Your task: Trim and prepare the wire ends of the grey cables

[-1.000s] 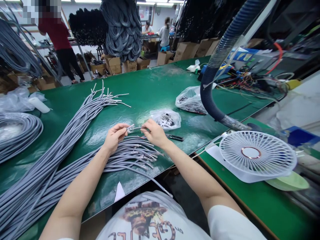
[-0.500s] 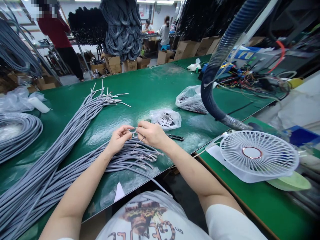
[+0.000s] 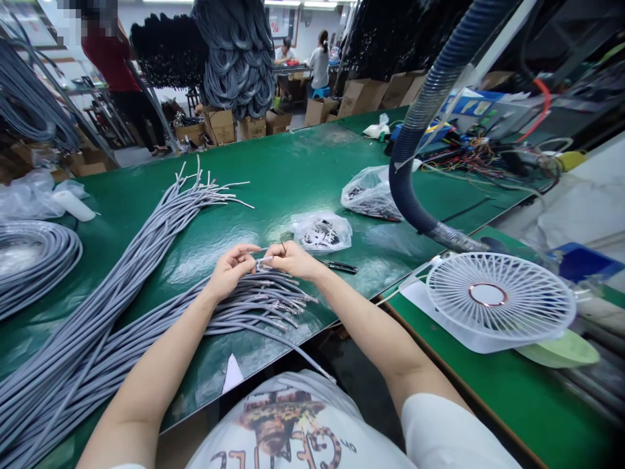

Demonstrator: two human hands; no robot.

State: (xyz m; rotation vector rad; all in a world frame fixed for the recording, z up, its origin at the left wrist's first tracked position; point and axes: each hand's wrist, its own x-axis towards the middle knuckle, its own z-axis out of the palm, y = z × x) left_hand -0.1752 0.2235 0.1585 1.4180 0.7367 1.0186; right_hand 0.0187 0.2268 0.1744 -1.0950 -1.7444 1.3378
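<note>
My left hand (image 3: 234, 270) is closed in a pinch on a grey cable near its end, above the front bundle of grey cables (image 3: 244, 296). Right beside it, my right hand (image 3: 295, 260) is closed too, its fingers at the cable's tip. From the right fingers a thin dark rod-like tool (image 3: 283, 245) sticks up; its kind is too small to make out. The stripped ends in the bundle below show pale wires. Behind my right hand lies a small clear bag (image 3: 322, 231) of white and dark small parts. Black-handled pliers or cutters (image 3: 342, 267) lie just right of that hand.
A second cable bundle (image 3: 161, 221) runs diagonally at left, near a cable coil (image 3: 39, 260). A larger bag (image 3: 374, 192) stands behind. A ribbed duct hose (image 3: 407, 176) hangs at right above a white fan (image 3: 500, 296). People are in the background.
My right hand has turned a little, so the thin tool now points up instead of down toward the bundle. My left hand stays nearly in place. The view has shifted slightly.
</note>
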